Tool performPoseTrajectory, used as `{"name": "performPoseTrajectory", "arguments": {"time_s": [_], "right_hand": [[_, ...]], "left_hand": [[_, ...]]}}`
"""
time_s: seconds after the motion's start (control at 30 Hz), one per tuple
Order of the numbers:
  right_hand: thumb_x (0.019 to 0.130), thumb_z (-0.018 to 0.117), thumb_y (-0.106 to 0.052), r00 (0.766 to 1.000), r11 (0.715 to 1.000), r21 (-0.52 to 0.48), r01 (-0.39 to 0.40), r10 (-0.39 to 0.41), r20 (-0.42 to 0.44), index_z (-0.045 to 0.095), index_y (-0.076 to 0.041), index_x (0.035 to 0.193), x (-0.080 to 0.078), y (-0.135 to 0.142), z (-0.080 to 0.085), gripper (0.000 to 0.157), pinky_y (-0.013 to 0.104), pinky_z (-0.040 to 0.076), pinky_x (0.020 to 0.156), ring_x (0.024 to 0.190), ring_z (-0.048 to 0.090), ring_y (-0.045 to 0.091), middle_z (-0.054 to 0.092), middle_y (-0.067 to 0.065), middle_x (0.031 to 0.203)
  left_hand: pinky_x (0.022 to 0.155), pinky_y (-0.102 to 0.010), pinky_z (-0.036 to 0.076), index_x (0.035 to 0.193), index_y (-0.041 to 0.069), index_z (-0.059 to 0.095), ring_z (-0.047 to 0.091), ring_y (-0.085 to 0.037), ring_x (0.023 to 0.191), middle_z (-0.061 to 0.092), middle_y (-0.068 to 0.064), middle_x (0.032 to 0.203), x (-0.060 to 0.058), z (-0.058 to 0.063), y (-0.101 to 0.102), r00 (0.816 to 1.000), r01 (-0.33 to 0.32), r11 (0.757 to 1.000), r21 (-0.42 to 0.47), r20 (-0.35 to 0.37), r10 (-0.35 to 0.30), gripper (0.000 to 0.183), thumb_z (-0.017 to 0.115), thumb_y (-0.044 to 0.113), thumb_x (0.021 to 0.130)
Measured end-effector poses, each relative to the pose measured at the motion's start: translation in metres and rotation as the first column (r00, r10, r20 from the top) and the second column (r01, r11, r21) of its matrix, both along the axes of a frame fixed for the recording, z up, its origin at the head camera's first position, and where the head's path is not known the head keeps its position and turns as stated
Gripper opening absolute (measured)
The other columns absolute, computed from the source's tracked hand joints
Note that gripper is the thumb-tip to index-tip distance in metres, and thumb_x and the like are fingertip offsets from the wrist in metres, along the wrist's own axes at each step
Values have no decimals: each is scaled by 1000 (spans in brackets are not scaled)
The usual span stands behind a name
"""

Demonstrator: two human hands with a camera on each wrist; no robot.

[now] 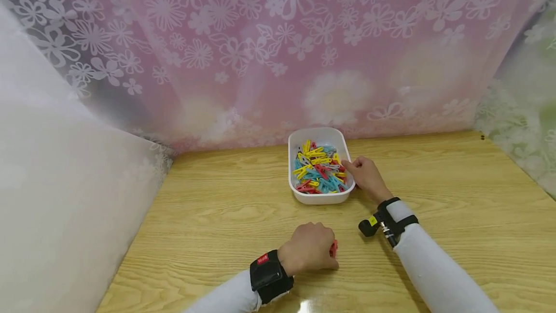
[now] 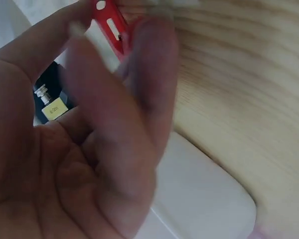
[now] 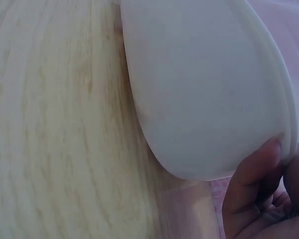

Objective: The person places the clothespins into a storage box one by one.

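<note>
A white plastic tub (image 1: pixel 323 199) stands on the table, filled with small clothespins (image 1: pixel 319 170) in yellow, blue, red and grey. My right hand (image 1: pixel 367 177) grips the tub's right rim, thumb over the edge; in the right wrist view its fingers (image 3: pixel 254 174) curl at the rim, against the outer wall. Nearer to me, in front of the tub, my left hand (image 1: pixel 307 249) pinches a red clothespin (image 1: pixel 333 248). The left wrist view shows this clothespin between thumb and fingertips, partly hidden by the blurred fingers.
The tub sits toward the back of the wood-grain table (image 1: pixel 226 221). Behind it hangs a pink flowered curtain (image 1: pixel 260 86). White cloth (image 1: pixel 78 168) borders the left side, and a pale green flowered sheet (image 1: pixel 521 105) the right.
</note>
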State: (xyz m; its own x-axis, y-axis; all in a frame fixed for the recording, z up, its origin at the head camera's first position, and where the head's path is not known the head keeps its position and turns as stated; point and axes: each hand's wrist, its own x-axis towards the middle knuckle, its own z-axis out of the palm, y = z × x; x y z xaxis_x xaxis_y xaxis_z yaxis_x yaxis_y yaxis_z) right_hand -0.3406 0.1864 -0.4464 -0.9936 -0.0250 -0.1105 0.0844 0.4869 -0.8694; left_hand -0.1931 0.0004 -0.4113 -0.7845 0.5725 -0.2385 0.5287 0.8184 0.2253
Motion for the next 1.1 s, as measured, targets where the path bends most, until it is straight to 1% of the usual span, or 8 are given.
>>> {"name": "performPoseTrajectory", "arguments": {"time_s": [0.2,0.33,0.43,0.53,0.7,0.8,0.97,1.1], "right_hand": [[97,53,-42,1000,1000,-16,4,-4,3,48,-1,90,1,0,-1,42,25,41,48,60,49,16,48,9,77],[97,54,-43,1000,1000,-15,8,-8,4,48,-1,90,2,-1,-1,42,25,41,48,60,49,16,48,9,77],[97,54,-42,1000,1000,-9,9,-9,-2,49,-1,89,2,-1,-1,42,25,41,48,59,49,16,49,9,77],[97,54,-41,1000,1000,-8,13,-12,3,49,-1,89,2,-1,0,41,24,41,48,60,49,16,48,9,77],[97,54,-41,1000,1000,-12,16,-16,16,48,-1,90,2,0,2,41,25,41,49,62,49,17,48,10,78],[97,54,-41,1000,1000,-17,8,-8,18,48,0,90,3,1,3,41,25,41,49,61,49,18,48,10,78],[97,54,-41,1000,1000,-21,2,-1,17,48,-1,89,2,1,2,41,25,41,48,59,49,15,48,8,77],[97,55,-41,1000,1000,-27,8,-8,11,47,-1,88,2,-1,1,41,25,42,47,57,49,14,49,9,76]], "left_hand": [[44,-23,29,59,17,52,41,-8,48,42,7,54,1,-2,0,997,-67,998,-19,26,67,31,78,26,73],[44,-24,30,59,17,52,42,-8,50,43,7,55,0,-2,-2,996,-88,996,-34,-9,88,31,79,25,72],[44,-24,30,60,16,51,41,-9,50,42,7,56,-3,4,-5,994,-102,994,-27,-41,101,31,76,26,75],[43,-24,28,60,15,50,38,-9,49,39,7,56,-10,18,-8,990,-108,994,-5,-92,107,34,76,28,77],[43,-25,33,64,15,53,43,-10,52,44,6,60,-26,56,-12,971,-127,992,6,-205,125,34,79,34,76],[44,-25,34,65,15,57,46,-10,53,47,5,59,-35,74,-12,961,-129,991,19,-245,130,33,79,36,76],[44,-24,31,69,14,58,44,-10,52,46,4,59,-53,87,-11,957,-133,991,35,-254,137,32,78,37,78],[45,-24,32,71,13,57,46,-11,54,46,3,61,-84,89,-10,950,-174,983,57,-253,183,31,77,35,79]]}}
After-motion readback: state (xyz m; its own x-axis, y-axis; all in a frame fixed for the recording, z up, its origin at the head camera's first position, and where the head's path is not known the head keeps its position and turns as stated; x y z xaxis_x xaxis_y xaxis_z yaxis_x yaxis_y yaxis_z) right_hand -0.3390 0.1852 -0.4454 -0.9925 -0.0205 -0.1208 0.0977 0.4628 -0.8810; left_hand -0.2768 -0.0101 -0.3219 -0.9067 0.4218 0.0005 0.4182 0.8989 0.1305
